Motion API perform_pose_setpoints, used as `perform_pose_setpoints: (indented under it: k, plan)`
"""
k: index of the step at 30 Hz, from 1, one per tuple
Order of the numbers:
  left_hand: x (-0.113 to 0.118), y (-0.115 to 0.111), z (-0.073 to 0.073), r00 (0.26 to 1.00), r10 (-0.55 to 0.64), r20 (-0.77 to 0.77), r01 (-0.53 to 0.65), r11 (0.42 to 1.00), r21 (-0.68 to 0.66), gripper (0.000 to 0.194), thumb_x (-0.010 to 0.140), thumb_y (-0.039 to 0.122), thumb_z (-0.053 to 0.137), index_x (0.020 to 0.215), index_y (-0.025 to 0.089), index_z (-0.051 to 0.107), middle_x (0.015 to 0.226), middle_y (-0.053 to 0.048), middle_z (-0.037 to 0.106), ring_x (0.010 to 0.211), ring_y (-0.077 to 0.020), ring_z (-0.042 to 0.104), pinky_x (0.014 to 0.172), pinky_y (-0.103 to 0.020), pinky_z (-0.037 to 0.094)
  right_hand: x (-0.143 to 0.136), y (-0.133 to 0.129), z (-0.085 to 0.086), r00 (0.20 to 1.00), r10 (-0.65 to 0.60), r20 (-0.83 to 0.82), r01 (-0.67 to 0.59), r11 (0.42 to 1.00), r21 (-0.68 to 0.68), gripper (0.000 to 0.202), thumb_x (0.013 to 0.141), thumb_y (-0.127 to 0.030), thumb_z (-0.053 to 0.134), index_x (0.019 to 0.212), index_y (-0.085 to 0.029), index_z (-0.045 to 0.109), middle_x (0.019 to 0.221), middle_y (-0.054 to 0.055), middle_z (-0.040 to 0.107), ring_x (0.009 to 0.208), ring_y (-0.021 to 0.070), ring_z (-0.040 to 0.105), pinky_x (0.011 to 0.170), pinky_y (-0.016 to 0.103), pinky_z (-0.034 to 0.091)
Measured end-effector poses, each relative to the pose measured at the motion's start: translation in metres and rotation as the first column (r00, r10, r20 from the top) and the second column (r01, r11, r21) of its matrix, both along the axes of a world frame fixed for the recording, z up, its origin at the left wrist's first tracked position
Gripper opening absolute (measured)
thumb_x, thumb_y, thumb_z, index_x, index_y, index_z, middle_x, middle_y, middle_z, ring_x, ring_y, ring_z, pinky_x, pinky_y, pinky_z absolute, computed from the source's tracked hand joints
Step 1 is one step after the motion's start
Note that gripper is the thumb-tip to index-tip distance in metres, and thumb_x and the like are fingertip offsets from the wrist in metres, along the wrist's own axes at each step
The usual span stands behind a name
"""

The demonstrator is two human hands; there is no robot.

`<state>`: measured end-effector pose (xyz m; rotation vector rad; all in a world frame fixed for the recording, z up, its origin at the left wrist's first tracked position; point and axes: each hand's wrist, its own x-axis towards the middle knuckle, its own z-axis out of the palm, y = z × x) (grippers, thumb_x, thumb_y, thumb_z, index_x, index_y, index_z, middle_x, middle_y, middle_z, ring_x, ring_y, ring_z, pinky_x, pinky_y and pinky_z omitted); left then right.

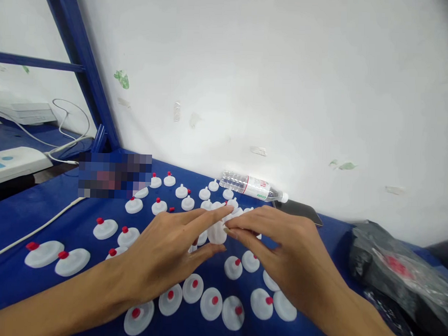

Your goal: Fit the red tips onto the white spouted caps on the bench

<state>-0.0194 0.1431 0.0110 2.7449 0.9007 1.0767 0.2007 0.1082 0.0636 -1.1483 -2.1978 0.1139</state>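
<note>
Between the thumb and fingers of my left hand (170, 239) is a white plastic nozzle cap (217, 232), held above the table. My right hand (276, 243) meets it from the right, thumb and fingertips pinched together against the cap's side; whatever is between those fingertips is hidden. Around both hands lie many more round white nozzle caps, such as one near the front (211, 305), most with a small red tip (215, 300) on the nozzle. Toward the back, several caps such as this one (188, 203) show bare nozzles. A loose red tip (171, 210) lies by my left hand.
A clear plastic bottle (254, 186) lies along the wall, beside a dark flat phone-like object (299, 211). At right is a grey plastic bag (397, 262). A white cable (38, 229) crosses the blue table (94, 300) at left, near a power strip (18, 164) and blue frame post (89, 70).
</note>
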Motion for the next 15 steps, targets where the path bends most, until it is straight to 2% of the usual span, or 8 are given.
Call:
perform_pose_setpoints:
  k: [2, 5, 9, 10, 12, 15]
  plan:
    - [0.0, 0.0, -0.001, 1.0, -0.028, 0.006, 0.028, 0.999, 0.023, 0.06, 0.099, 0.025, 0.068, 0.152, 0.028, 0.04, 0.124, 0.0, 0.075, 0.07, -0.0095, 0.066, 0.07, -0.022, 0.057, -0.003, 0.0, -0.002, 1.0, 0.001, -0.028, -0.002, 1.0, -0.029, 0.018, 0.089, -0.01, 0.076, 0.092, -0.027, 0.08, 0.093, -0.008, 0.082, 0.083, 0.0118, 0.077, 0.077, 0.019, 0.058]
    - [0.001, -0.002, -0.001, 0.999, -0.038, 0.019, 0.037, 0.999, 0.038, 0.057, 0.102, 0.027, 0.064, 0.153, 0.028, 0.039, 0.117, 0.001, 0.076, 0.068, -0.0089, 0.065, 0.064, -0.021, 0.055, -0.006, -0.001, -0.001, 0.998, -0.006, -0.067, 0.002, 0.998, -0.055, 0.021, 0.087, -0.009, 0.076, 0.088, -0.029, 0.08, 0.085, -0.009, 0.081, 0.074, 0.0105, 0.075, 0.069, 0.018, 0.057]
    - [0.002, -0.004, 0.006, 0.999, -0.003, 0.052, 0.0, 0.999, 0.052, 0.063, 0.099, 0.041, 0.066, 0.154, 0.028, 0.038, 0.12, -0.004, 0.072, 0.07, -0.0105, 0.066, 0.051, -0.021, 0.048, 0.01, -0.001, 0.015, 0.992, -0.103, -0.065, 0.1, 0.993, -0.059, 0.019, 0.086, -0.017, 0.077, 0.089, -0.034, 0.082, 0.082, -0.009, 0.081, 0.07, 0.0143, 0.076, 0.066, 0.024, 0.059]
    - [0.002, -0.005, 0.008, 0.998, 0.004, 0.062, -0.007, 0.999, 0.045, 0.063, 0.099, 0.041, 0.066, 0.154, 0.027, 0.039, 0.123, -0.005, 0.071, 0.073, -0.0112, 0.067, 0.051, -0.022, 0.049, 0.018, 0.001, 0.02, 0.987, -0.157, -0.029, 0.154, 0.985, -0.071, 0.016, 0.085, -0.021, 0.078, 0.088, -0.035, 0.083, 0.081, -0.008, 0.081, 0.068, 0.0161, 0.076, 0.066, 0.026, 0.059]
    - [0.003, -0.005, 0.011, 0.996, 0.006, 0.091, -0.009, 0.999, 0.031, 0.053, 0.101, 0.031, 0.061, 0.15, 0.026, 0.042, 0.124, -0.006, 0.069, 0.072, -0.0107, 0.067, 0.052, -0.023, 0.049, 0.039, 0.006, 0.027, 0.964, -0.242, 0.113, 0.257, 0.955, -0.148, 0.011, 0.082, -0.025, 0.079, 0.083, -0.036, 0.084, 0.077, -0.005, 0.08, 0.065, 0.0197, 0.076, 0.058, 0.029, 0.057]
    - [0.003, -0.005, 0.011, 0.994, -0.024, 0.108, 0.019, 0.999, 0.049, 0.044, 0.1, 0.014, 0.053, 0.143, 0.025, 0.048, 0.116, -0.004, 0.069, 0.062, -0.0081, 0.064, 0.049, -0.024, 0.046, 0.068, 0.018, 0.021, 0.858, -0.356, 0.369, 0.446, 0.874, -0.194, 0.011, 0.081, -0.023, 0.077, 0.079, -0.031, 0.084, 0.071, 0.0, 0.079, 0.06, 0.0218, 0.074, 0.052, 0.029, 0.051]
